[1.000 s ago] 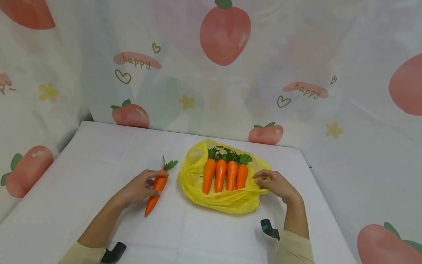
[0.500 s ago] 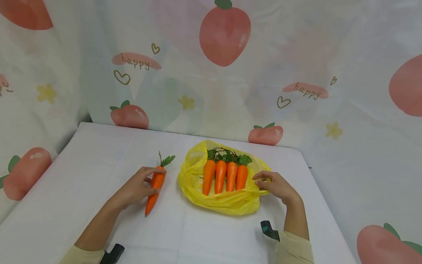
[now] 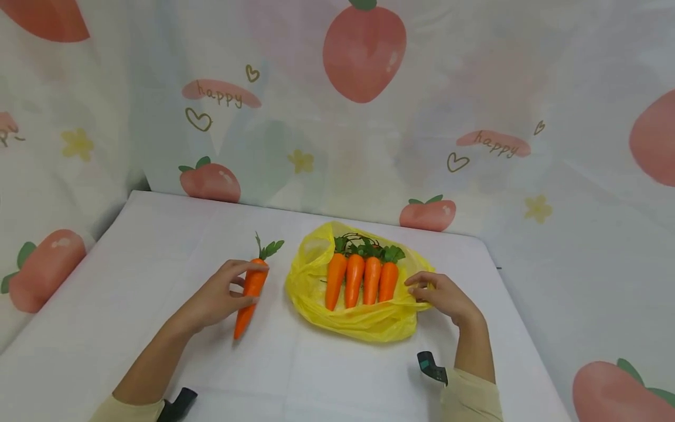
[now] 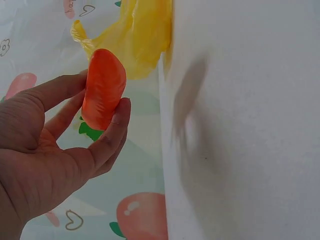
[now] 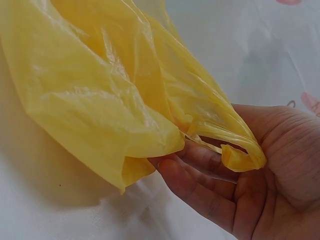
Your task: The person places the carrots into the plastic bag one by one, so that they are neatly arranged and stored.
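In the head view my left hand pinches an orange carrot with green leaves, left of the yellow plastic bag. The left wrist view shows the same carrot from its tip end, between thumb and fingers, off the white surface where its shadow falls. The bag lies with its mouth spread, and several carrots rest side by side inside it, leaves toward the back. At the bag's right edge, my right hand grips the plastic; a loop of the bag crosses its palm in the right wrist view.
A white cloth covers the table. Behind and beside it hang curtains printed with fruit, hearts and the word "happy". Dark devices are strapped at the left wrist and the right wrist.
My left hand has shifted slightly up and away from me with the carrot, whose tip now sits a little higher in view. The right hand and bag stay put.
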The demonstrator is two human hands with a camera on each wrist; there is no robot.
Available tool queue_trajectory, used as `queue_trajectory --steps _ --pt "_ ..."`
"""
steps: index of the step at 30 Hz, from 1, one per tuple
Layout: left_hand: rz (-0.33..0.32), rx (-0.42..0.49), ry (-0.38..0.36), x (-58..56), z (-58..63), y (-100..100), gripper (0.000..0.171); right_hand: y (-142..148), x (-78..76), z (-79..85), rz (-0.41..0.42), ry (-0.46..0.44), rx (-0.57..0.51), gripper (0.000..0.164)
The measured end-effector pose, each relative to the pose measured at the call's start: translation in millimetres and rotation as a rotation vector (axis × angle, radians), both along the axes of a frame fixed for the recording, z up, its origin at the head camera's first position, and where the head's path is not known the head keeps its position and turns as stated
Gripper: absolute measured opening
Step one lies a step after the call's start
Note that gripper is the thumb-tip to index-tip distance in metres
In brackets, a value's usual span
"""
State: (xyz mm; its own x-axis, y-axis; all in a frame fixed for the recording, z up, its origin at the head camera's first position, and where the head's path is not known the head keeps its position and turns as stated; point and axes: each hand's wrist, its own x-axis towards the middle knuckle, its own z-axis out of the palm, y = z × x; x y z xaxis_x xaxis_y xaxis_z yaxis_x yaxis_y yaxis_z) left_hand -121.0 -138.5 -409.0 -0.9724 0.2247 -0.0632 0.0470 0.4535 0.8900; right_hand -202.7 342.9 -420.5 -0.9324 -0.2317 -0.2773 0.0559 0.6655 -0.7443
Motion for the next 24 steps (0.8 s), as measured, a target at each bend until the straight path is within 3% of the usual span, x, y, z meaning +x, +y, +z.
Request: queue_trajectory --steps 5,13,24 --pt "-0.004 0.001 -0.024 5.6 7.0 3 0.055 0 0.7 0.4 0.006 -0.006 0.004 0.025" --pt "-0.038 0.032 -0.002 18.2 22.4 10 0.056 0 0.6 0.0 0.009 0.004 -0.027 0.025" --pt "-0.064 0.071 -0.005 29.9 27.4 21 0.055 0 0.9 1.5 0.008 0.012 -0.027 0.024"
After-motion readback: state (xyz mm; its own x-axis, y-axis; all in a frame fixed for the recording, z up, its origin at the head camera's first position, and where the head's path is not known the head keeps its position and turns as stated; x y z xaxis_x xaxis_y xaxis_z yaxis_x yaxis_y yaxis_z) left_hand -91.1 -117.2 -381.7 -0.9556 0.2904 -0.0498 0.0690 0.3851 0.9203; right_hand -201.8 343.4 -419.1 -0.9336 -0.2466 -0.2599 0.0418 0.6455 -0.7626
